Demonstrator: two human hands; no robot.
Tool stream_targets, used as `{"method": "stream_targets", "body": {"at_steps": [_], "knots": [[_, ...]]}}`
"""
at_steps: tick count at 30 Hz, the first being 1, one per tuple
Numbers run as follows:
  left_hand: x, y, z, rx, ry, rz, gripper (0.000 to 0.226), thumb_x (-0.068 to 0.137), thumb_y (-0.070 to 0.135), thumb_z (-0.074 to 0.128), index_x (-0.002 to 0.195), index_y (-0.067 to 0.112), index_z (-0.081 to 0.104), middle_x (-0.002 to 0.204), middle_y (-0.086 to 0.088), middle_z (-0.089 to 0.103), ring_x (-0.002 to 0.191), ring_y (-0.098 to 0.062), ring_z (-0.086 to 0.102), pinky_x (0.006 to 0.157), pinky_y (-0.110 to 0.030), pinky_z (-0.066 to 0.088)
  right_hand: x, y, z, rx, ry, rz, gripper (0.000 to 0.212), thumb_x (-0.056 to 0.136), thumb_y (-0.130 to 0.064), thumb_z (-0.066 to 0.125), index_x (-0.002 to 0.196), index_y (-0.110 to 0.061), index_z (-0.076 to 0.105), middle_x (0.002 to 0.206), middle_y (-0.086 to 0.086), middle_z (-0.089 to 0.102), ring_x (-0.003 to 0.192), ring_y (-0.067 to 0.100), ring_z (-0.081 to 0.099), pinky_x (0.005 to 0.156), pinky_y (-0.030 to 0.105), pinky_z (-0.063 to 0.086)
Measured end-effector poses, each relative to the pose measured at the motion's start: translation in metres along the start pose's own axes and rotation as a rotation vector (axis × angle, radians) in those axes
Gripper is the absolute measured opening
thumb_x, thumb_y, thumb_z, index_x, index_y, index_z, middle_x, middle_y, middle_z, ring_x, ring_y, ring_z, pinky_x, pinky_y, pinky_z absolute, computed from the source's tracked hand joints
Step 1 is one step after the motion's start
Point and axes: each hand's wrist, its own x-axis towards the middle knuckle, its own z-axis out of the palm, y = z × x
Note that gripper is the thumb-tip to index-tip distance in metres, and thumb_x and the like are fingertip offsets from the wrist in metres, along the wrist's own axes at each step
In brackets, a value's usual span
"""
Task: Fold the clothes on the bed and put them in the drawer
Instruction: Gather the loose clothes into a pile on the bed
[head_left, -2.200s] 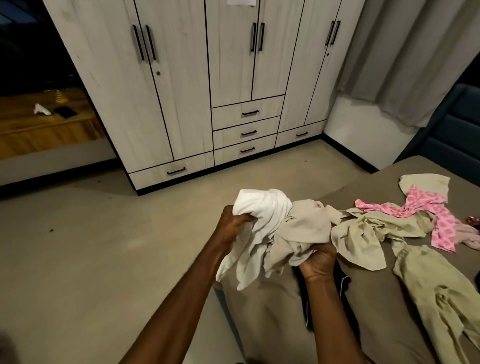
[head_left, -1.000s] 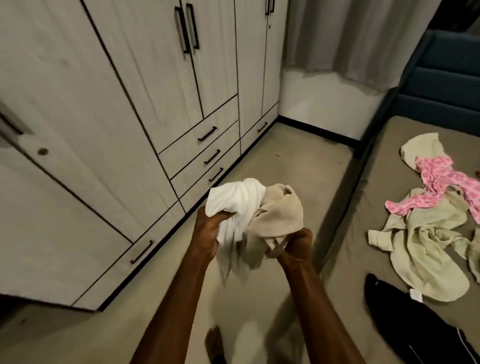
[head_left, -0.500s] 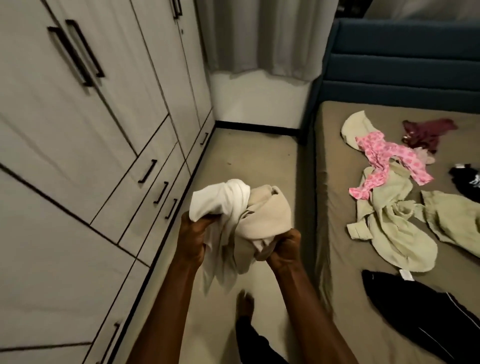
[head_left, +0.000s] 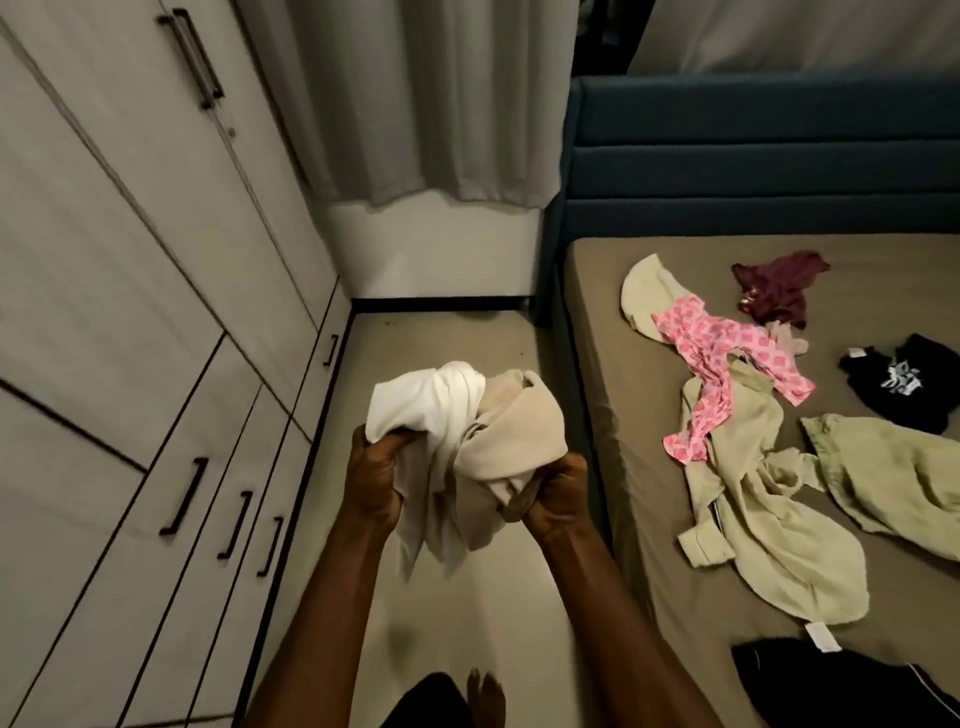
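Two hands hold a bunch of clothes up over the floor, beside the bed (head_left: 597, 364). The left hand (head_left: 376, 480) has its fingers curled tight around a white cloth (head_left: 421, 402). The right hand (head_left: 558, 493) has its fingers curled tight around a beige cloth (head_left: 511, 431). The two cloths are twisted together, and loose ends hang down between the hands.

More clothes lie on the bed, none of them folded. A pink patterned piece (head_left: 717, 364) lies across a pale green garment (head_left: 763, 509). Another pale green piece (head_left: 893, 478) lies just beside it, nearer the bed's right side. A dark red piece (head_left: 776, 283) lies near the blue headboard (head_left: 753, 171). A black piece with white print (head_left: 904, 379) lies below the dark red one. Another black garment (head_left: 831, 686) lies at the near end of the bed.

Across the floor from the bed stands a wardrobe (head_left: 104, 260). Its drawers (head_left: 208, 493) are all closed. A grey curtain (head_left: 415, 98) hangs past the bed's head end.
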Motion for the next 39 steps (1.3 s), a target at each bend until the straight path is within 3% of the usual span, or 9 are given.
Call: {"method": "stream_targets", "body": {"at_steps": [8,11,17,20,23,25,31,36,39], "knots": [[0.151,-0.016,0.078,0.045,-0.111,-0.035,0.035,0.074,0.014,0.065,0.107,0.019,0.075,0.108,0.000,0.077,0.103,-0.017,0.071,0.092,-0.035,0.052,0.125,-0.054,0.006,0.015,0.176,-0.106,0.032,0.092,-0.005,0.047,0.110,-0.003,0.073,0.104,0.014,0.076,0.104,0.033,0.066,0.085,0.039,0.062],[0.212,-0.020,0.119,0.058,-0.175,-0.045,0.031,0.074,0.015,0.064,0.102,0.022,0.078,0.104,0.005,0.078,0.101,-0.011,0.072,0.084,-0.024,0.055,0.177,-0.085,0.012,0.084,0.186,-0.116,0.053,0.103,-0.002,0.033,0.089,-0.009,0.084,0.095,0.010,0.079,0.089,0.026,0.075,0.072,0.033,0.063],[0.327,-0.027,0.212,-0.045,-0.310,-0.179,0.042,0.092,-0.012,0.048,0.096,0.016,0.079,0.096,0.002,0.079,0.091,-0.010,0.074,0.078,-0.024,0.058,0.273,-0.146,0.034,0.086,0.133,-0.250,0.019,0.076,-0.023,0.078,0.086,-0.009,0.084,0.084,0.014,0.076,0.071,0.026,0.073,0.064,0.035,0.061],[0.378,-0.039,0.259,-0.092,-0.393,-0.275,0.037,0.094,-0.012,0.044,0.109,0.009,0.071,0.104,-0.004,0.077,0.098,-0.016,0.073,0.085,-0.030,0.058,0.319,-0.178,0.036,0.171,0.196,-0.289,0.035,0.099,-0.025,0.056,0.084,-0.009,0.083,0.087,0.011,0.078,0.075,0.024,0.076,0.067,0.033,0.063],[0.417,-0.050,0.300,-0.183,-0.450,-0.375,0.040,0.094,-0.012,0.041,0.115,0.006,0.070,0.114,-0.011,0.074,0.106,-0.022,0.072,0.087,-0.031,0.059,0.343,-0.215,0.042,0.008,0.319,-0.442,0.014,0.089,-0.026,0.075,0.085,-0.017,0.085,0.094,0.005,0.080,0.085,0.017,0.076,0.073,0.029,0.061],[0.443,-0.060,0.331,-0.204,-0.520,-0.431,0.041,0.094,-0.013,0.039,0.117,0.006,0.068,0.113,-0.008,0.075,0.105,-0.020,0.072,0.084,-0.028,0.059,0.362,-0.241,0.033,-0.027,0.337,-0.468,0.049,0.101,-0.005,0.050,0.073,-0.024,0.085,0.083,-0.002,0.079,0.076,0.010,0.075,0.066,0.023,0.059],[0.499,-0.097,0.427,-0.262,-0.587,-0.610,0.055,0.077,-0.003,0.056,0.132,0.000,0.061,0.127,-0.017,0.067,0.117,-0.031,0.065,0.100,-0.039,0.055,0.423,-0.302,-0.010,-0.238,0.500,-0.589,0.044,0.071,-0.001,0.053,0.105,-0.016,0.076,0.101,-0.001,0.079,0.097,0.016,0.074,0.083,0.031,0.059],[0.534,-0.137,0.508,-0.300,-0.621,-0.735,0.049,0.071,0.000,0.055,0.119,0.000,0.066,0.107,-0.016,0.074,0.101,-0.032,0.071,0.082,-0.038,0.060,0.474,-0.366,-0.050,-0.298,0.517,-0.610,0.053,0.061,0.004,0.051,0.095,-0.022,0.083,0.100,0.007,0.077,0.097,0.025,0.072,0.085,0.042,0.057],[0.554,-0.162,0.561,-0.197,-0.608,-0.738,0.052,0.066,0.001,0.062,0.118,0.000,0.069,0.113,-0.019,0.072,0.109,-0.036,0.067,0.093,-0.042,0.057,0.495,-0.402,-0.074,-0.301,0.568,-0.613,0.054,0.058,0.004,0.053,0.095,-0.023,0.082,0.097,0.007,0.076,0.096,0.027,0.068,0.088,0.048,0.052]]}}
